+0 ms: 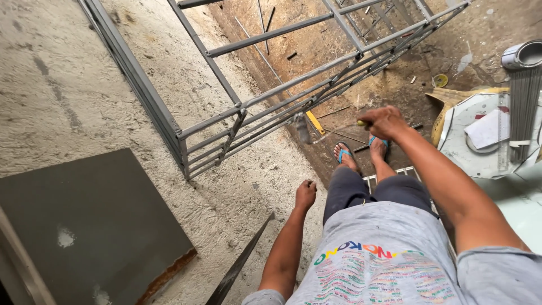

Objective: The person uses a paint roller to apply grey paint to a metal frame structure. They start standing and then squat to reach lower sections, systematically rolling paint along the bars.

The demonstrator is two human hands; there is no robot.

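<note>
One grey metal frame (293, 96) of welded square bars, leaning against a rough concrete wall (62, 96) and standing on a brown dirt floor (389, 85). One dark grey panel (90, 226) with a rusted lower edge, flat against the same wall. One long dark metal strip (240, 262), slanting past the left forearm.

Right hand (384, 121): fingers together, clamped on the yellowish handle of one thin tool (330, 131), its blurred head close to the frame's lower bars; kind of tool not clear. Left hand (305, 194): curled into a loose fist, empty as far as visible, hanging near the wall, touching nothing.

Two feet in blue flip-flops (344, 153) on the floor, just below the right hand. One yellow flat piece (315, 122) beside the frame's lower edge.

At the right, one round light desk (480, 164) bearing one white sheet of paper (488, 129) and one bundle of thin grey rods (524, 107). One metal can (522, 55) lying on its side past the rods; contents not visible. One small yellow lid (440, 80) on the floor.
</note>
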